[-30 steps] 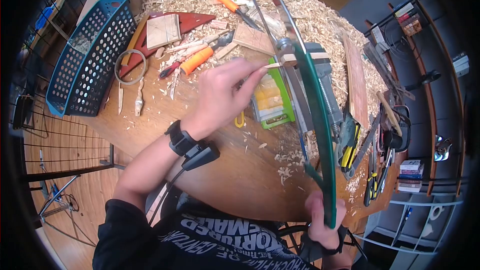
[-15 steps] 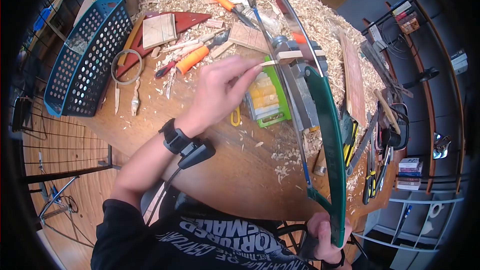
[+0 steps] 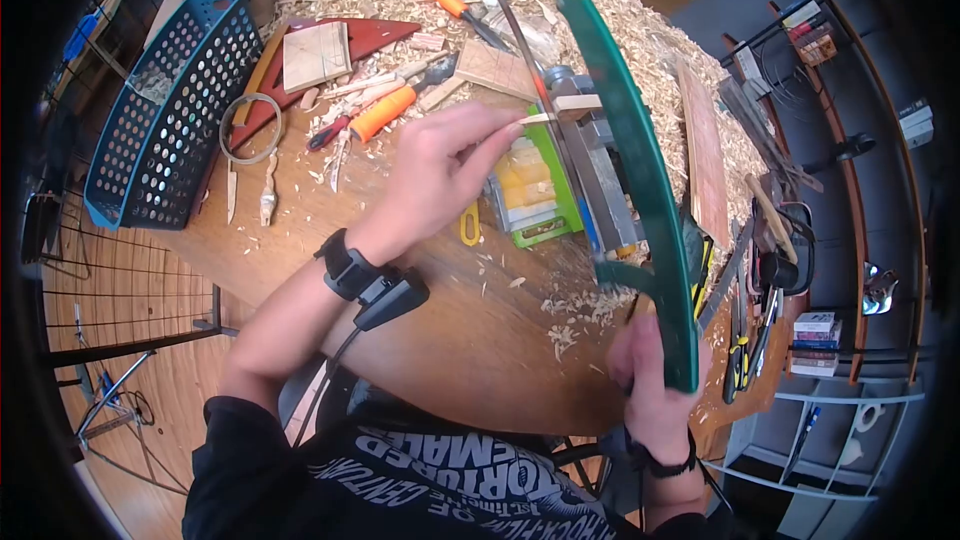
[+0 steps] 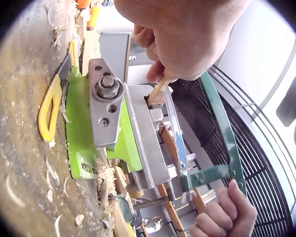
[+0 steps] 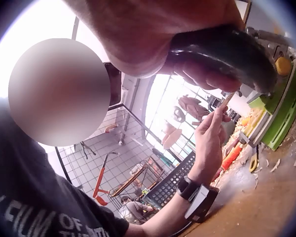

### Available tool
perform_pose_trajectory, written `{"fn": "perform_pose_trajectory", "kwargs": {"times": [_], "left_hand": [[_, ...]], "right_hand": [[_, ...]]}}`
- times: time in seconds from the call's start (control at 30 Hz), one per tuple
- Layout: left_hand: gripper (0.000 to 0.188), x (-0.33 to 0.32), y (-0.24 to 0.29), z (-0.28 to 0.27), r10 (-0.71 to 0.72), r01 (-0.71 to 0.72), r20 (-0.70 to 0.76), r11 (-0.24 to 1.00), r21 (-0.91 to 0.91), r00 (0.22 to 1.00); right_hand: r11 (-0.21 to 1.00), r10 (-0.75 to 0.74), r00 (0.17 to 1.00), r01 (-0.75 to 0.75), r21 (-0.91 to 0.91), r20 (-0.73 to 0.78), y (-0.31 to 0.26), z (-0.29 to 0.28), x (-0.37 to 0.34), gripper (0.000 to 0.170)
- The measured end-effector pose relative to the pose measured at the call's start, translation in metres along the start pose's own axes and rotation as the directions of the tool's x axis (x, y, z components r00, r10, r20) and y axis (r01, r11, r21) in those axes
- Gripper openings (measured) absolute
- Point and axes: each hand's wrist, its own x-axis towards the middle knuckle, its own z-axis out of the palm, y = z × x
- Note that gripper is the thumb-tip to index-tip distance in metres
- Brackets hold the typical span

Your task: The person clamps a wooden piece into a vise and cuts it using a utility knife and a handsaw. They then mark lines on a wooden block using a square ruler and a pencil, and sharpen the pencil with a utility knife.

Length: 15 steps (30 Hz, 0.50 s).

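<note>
A bench vise (image 3: 608, 185) holds a small piece of wood (image 3: 577, 102) across its jaws. The left hand (image 3: 440, 165) pinches the thin end of that wood between thumb and fingers. In the head view the right hand (image 3: 655, 380) grips the handle end of a green-framed saw (image 3: 640, 150), whose blade stands against the wood just beside the left fingertips. The left wrist view shows the saw frame (image 4: 219, 113) past the vise (image 4: 148, 133), with the right hand (image 4: 227, 212) curled on it. In the right wrist view the right hand (image 5: 197, 69) wraps the dark handle (image 5: 227, 54).
Wood shavings (image 3: 660, 50) cover the far side of the table (image 3: 450, 340). A blue basket (image 3: 170, 120), orange-handled tools (image 3: 383, 114), wood offcuts (image 3: 316, 55) and a green tray (image 3: 555, 225) lie left of the vise. Pliers (image 3: 736, 370) and other tools lie right.
The saw slid back toward the body, then forward again past the vise with the right hand on it. The left hand keeps its pinch with little movement.
</note>
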Motion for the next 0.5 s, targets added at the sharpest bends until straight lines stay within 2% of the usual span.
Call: {"fn": "perform_pose_trajectory", "kwargs": {"times": [0.03,0.17,0.23,0.37,0.43,0.5], "left_hand": [[0.017,0.0,0.006,-0.005,-0.088,0.086,0.069,0.996,0.019,0.994],[0.017,0.001,0.005,-0.007,-0.072,0.068,0.086,0.997,0.047,0.994],[0.013,0.001,0.001,-0.004,0.014,-0.015,0.022,1.0,0.027,1.0],[0.012,0.001,0.001,-0.005,0.024,-0.025,0.012,0.998,0.052,1.0],[0.018,0.001,0.006,-0.01,-0.094,0.084,0.101,0.991,0.1,0.99],[0.018,0.001,0.009,-0.011,-0.084,0.073,0.085,0.99,0.118,0.993]], "right_hand": [[0.999,0.035,0.999,-0.035,0.03,-0.017,-0.005,0.008,0.013,0.03],[0.991,0.012,0.998,-0.003,0.134,-0.066,-0.013,0.026,0.052,0.032],[0.965,0.096,0.995,-0.087,0.247,-0.026,-0.023,0.022,0.062,0.031],[0.97,0.089,0.996,-0.08,0.228,-0.029,-0.017,0.023,0.061,0.031],[0.993,0.023,0.999,-0.017,0.12,-0.048,-0.015,0.027,0.057,0.03],[0.988,0.045,0.998,-0.037,0.152,-0.048,-0.023,0.028,0.057,0.029]]}}
